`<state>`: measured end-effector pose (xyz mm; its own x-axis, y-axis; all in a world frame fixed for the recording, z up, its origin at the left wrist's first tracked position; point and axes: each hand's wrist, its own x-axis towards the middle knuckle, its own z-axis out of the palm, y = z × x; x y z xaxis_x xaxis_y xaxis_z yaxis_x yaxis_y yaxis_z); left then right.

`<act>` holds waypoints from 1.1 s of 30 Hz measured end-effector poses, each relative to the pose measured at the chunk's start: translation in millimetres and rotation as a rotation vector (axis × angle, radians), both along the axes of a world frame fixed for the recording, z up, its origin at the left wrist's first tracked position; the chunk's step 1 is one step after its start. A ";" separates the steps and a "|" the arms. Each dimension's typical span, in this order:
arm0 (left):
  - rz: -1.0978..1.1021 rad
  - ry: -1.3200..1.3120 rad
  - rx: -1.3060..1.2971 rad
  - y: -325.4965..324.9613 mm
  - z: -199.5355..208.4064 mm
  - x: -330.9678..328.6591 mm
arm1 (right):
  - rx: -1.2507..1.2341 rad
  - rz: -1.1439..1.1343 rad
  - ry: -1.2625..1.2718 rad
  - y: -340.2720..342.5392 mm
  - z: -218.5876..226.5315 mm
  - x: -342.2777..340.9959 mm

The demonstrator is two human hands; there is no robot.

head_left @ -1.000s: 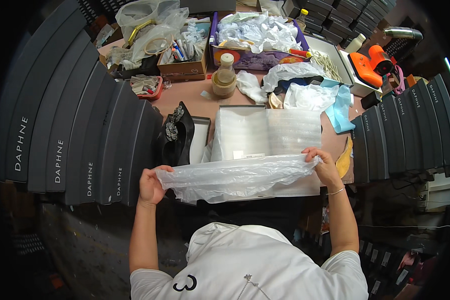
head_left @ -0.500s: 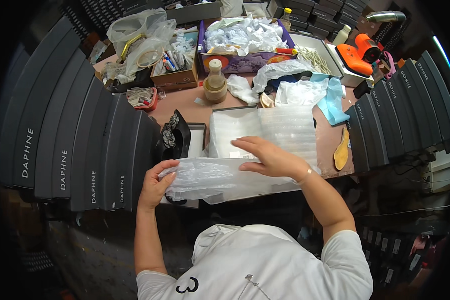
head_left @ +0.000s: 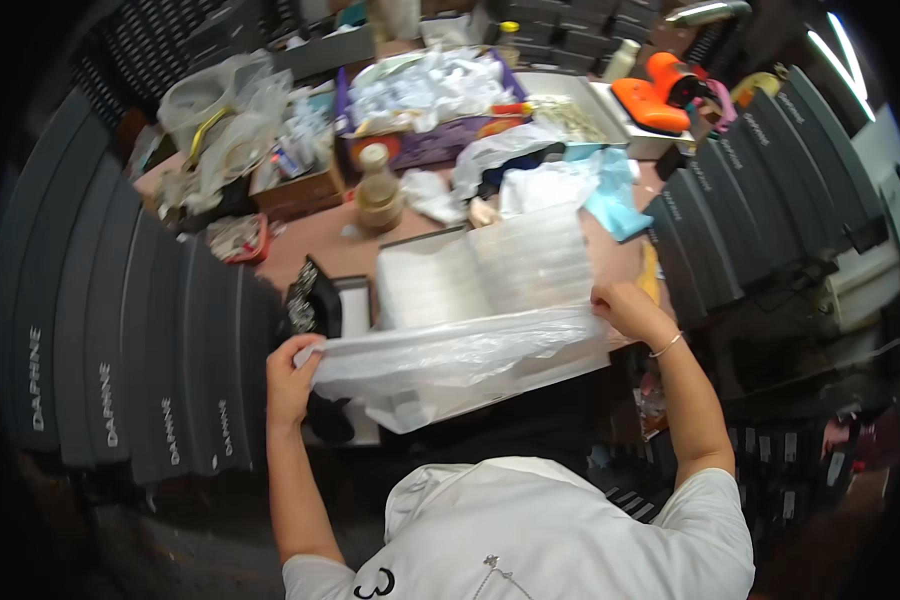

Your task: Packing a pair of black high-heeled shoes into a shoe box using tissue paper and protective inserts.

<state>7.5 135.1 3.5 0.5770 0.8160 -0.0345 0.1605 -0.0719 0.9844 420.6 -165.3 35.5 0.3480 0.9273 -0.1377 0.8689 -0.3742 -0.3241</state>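
Observation:
Stretched between my hands is a thin, translucent white wrapping sheet. My left hand pinches its left end, and my right hand is closed on its right end. Just beyond the sheet lies a box lined with white foam sheeting; the sheet hides the box's near part. Beside my left hand, a black shoe with a sparkly ornament stands by a smaller open box. Something black, partly covered, sits below my left hand.
Tall stacks of dark grey shoe boxes rise on the left and right. Behind stand a brown bottle, a purple carton of crumpled paper, a light blue cloth and an orange tool.
My right hand has moved right, from lying over the sheet to gripping its right end. The sheet is now drawn out straight. The whole view has shifted and tilted.

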 end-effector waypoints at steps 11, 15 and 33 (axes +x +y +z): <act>-0.073 0.004 -0.010 -6.6 40.7 40.8 | 0.120 0.423 0.406 150.3 2.2 -113.0; -0.008 -0.299 -0.216 13.8 18.5 17.8 | 0.118 0.371 0.666 164.1 -3.2 -101.6; 0.359 -0.535 -0.557 -51.2 -18.5 125.5 | -0.031 0.141 0.852 147.1 3.7 -68.4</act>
<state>133.0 84.0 -15.1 0.3396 0.8972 -0.2822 -0.4156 0.4123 0.8108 352.1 -18.2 39.2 -0.0034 0.9455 -0.3256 0.3736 -0.3008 -0.8775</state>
